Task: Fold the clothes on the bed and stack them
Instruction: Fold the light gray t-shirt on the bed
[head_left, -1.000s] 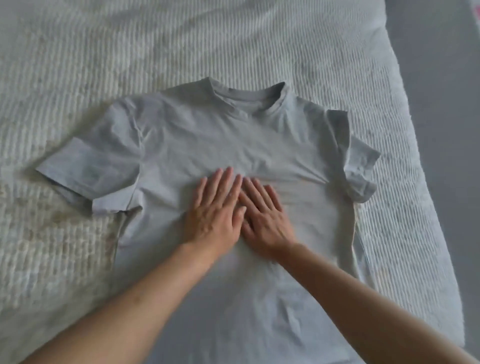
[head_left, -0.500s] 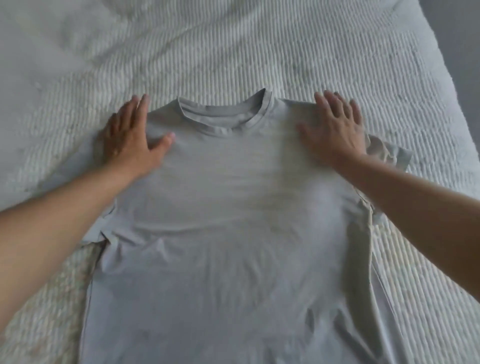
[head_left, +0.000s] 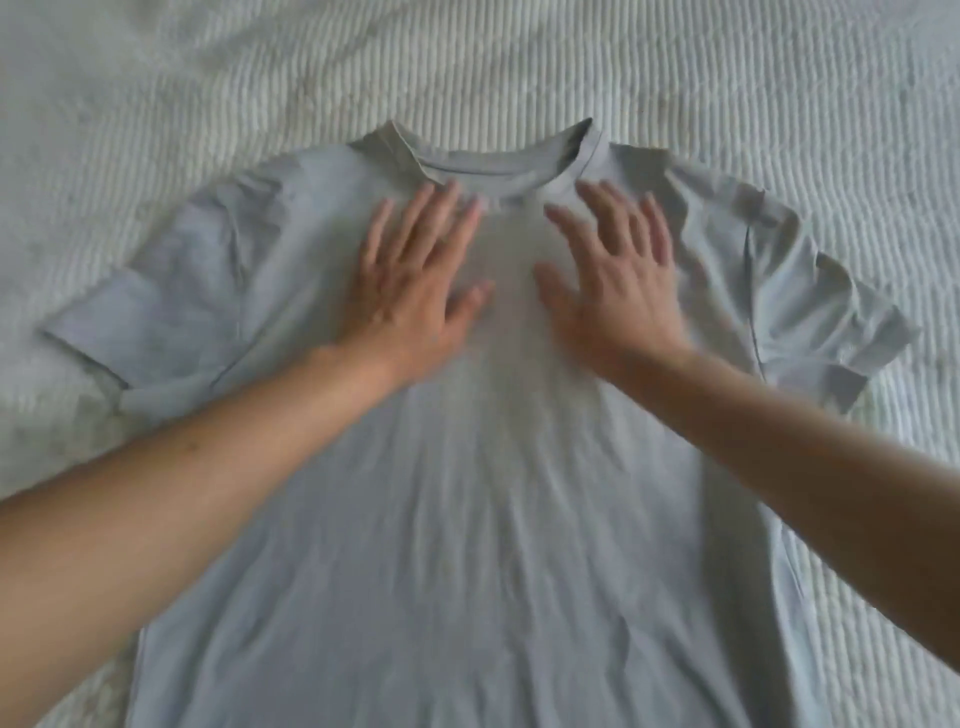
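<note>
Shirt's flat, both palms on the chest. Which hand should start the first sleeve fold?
Probably left. The left hand and right hand mirror each other on the t-shirt, but the left sleeve lies flat; the right sleeve is rumpled.

Brightness: soft, even daylight, rather dim and cool; no hard highlights and no glare.
Light source: not in view; the far part of the bedspread (head_left: 519, 62) reads slightly brighter than its near edge.
Shadows: faint and diffuse, a soft dark band under the left forearm (head_left: 171, 499) and along the right forearm (head_left: 810, 467) on the t-shirt (head_left: 467, 545).
Blur: motion smear on the right hand (head_left: 618, 270), its fingers ghosted; the left hand (head_left: 415, 280) is a little sharper.
Focus: soft overall; the ribbing of the bedspread loses detail toward the corners.
Distortion: wide-angle stretch, forearms swelling large at the lower corners.
</note>
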